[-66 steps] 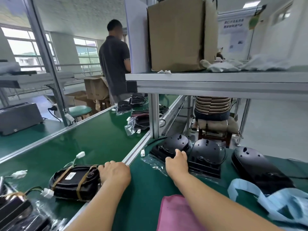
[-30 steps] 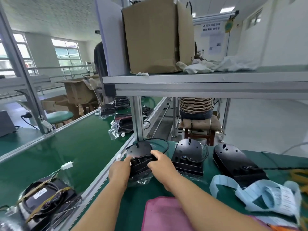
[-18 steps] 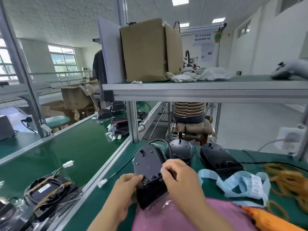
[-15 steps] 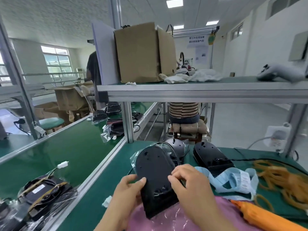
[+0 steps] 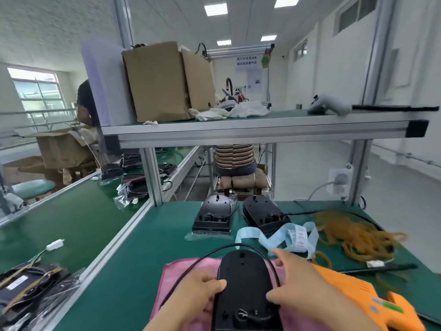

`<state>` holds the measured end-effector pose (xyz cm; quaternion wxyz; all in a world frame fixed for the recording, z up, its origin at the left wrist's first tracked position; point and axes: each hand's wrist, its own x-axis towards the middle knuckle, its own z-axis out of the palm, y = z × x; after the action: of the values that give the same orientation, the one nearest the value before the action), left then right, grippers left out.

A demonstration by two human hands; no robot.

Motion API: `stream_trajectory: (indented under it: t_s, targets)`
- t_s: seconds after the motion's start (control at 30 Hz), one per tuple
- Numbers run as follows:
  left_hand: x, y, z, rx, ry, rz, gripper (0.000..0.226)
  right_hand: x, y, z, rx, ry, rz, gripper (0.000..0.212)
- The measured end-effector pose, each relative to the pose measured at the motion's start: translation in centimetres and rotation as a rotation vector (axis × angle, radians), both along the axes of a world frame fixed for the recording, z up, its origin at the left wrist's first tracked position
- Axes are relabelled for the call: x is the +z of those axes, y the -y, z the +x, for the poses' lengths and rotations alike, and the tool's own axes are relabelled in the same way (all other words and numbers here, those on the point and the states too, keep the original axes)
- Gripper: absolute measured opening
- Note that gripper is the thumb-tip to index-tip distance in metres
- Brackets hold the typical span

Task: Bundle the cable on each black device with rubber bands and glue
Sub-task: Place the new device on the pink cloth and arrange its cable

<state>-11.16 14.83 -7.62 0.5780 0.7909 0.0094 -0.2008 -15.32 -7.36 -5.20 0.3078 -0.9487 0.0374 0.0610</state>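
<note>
Black device point(image 5: 243, 283) flat on pink cloth point(image 5: 186, 266), cable point(image 5: 207, 253) looping loose.

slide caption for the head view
Left hand and right hand hold a black device on a pink cloth, cable unbundled; rubber bands, glue gun beside.

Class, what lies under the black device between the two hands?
A pink cloth on the green table shows either side of the black device. The device covers the cloth's middle, so anything else beneath is hidden.

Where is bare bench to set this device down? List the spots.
Bare green mat lies between the pink cloth and the two devices behind it, and between the cloth and the left rail. The right side is crowded: label strip, rubber bands, glue gun.
</note>
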Motion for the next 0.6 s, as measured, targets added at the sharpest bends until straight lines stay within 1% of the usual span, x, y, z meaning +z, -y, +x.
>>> stream_trajectory:
  t_s: [0.03,0.07,0.13,0.17,0.23,0.33,0.4,0.47,0.6]
  targets:
    - [0.0,0.0,-0.2,-0.012,-0.017,0.013,0.022,-0.1,0.1,-0.1,-0.012,-0.027,0.017,0.089]
    - [0.0,0.0,-0.3,-0.017,-0.029,0.017,0.020,-0.3,0.2,-0.1,-0.014,-0.042,0.037,0.078]
    - [-0.1,0.1,-0.4,-0.014,-0.071,-0.011,0.016,-0.7,0.3,-0.1,-0.009,-0.043,0.109,0.048]
    - [-0.2,0.1,-0.4,-0.021,-0.085,-0.011,0.015,-0.8,0.2,-0.1,0.004,-0.035,0.144,0.040]
    - [-0.4,0.0,-0.4,-0.035,-0.093,0.010,0.019,-1.1,0.0,0.0,0.002,0.017,0.158,0.033]
    - [-0.6,-0.2,-0.2,-0.053,-0.076,0.053,0.015,-1.6,-0.2,0.6,-0.089,0.142,0.147,0.017]
    - [-0.9,-0.4,0.2,-0.061,-0.056,0.088,0.021,-1.6,-0.6,0.9,-0.097,0.220,0.172,0.014]
    - [-0.9,-0.7,0.4,-0.078,-0.034,0.122,0.020,-1.7,-0.9,1.4,-0.090,0.256,0.202,0.017]
    - [-0.9,-0.9,0.7,-0.121,-0.025,0.141,0.013,-1.8,-0.8,2.0,-0.100,0.234,0.115,0.013]
